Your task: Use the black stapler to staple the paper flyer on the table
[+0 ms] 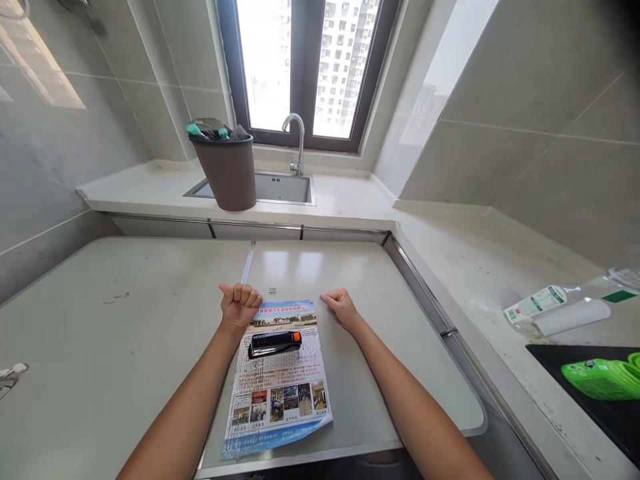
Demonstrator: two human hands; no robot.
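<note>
My left hand (240, 305) is a closed fist with the thumb sticking out to the left, at the top left corner of a printed leaflet (285, 373). Nothing shows in its fingers. My right hand (341, 307) rests closed on the table just right of the leaflet's top edge, thumb against the curled fingers, with nothing visible in it. Between my forearms, a black stapler (274, 343) with an orange end lies across the leaflet, touched by neither hand. A small strip of staples (272, 291) lies beyond the leaflet's top edge.
The folding table (350, 267) butts against a white counter (345, 193). On the counter, a brown bin (227, 173) stands partly over the sink (285, 189), near a tap (300, 143). At right lie a clear bottle (537, 307) and a green bottle (600, 380).
</note>
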